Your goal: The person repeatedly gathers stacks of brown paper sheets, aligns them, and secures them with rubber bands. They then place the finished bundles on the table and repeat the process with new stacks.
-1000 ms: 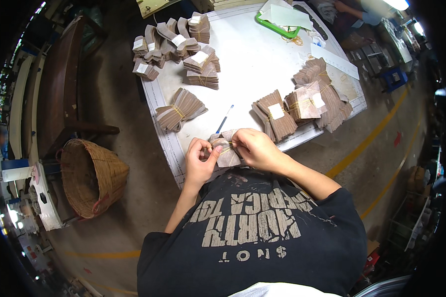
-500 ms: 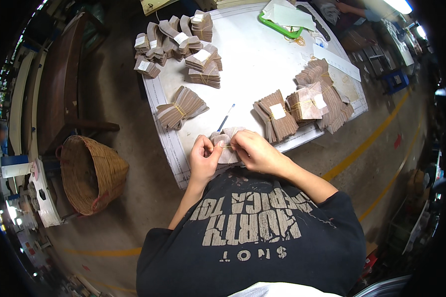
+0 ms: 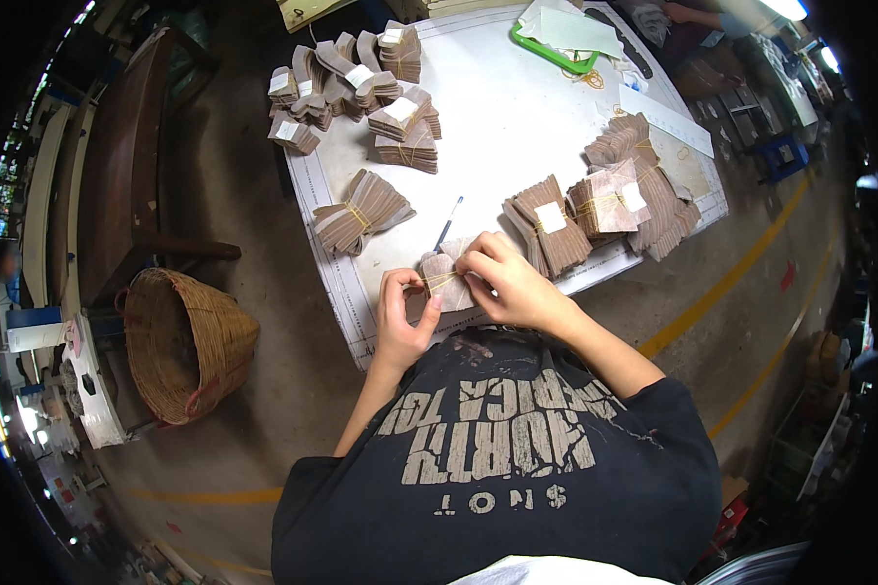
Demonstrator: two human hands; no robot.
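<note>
Bundles (image 3: 363, 211) on table (image 3: 517, 117) (basket (image 3: 187, 343) left, on floor).

Matt brown paper bundle (image 3: 446, 280); rough woven wicker basket (image 3: 187, 343).

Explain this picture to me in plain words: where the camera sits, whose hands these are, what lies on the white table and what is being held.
There is no machine here. A person wears a wide fisheye camera on the head, looking down, so straight edges bend near the rim. The left hand and right hand are that person's own. Together they grip a small bundle of brown sheets with a yellow elastic band around it, at the near edge of the white table. On the table lie more banded bundles: a fanned one, a heap at the far corner, another group to the right. A thin pen lies just beyond the hands, a green tray at the far side. A wicker basket stands on the floor.
</note>
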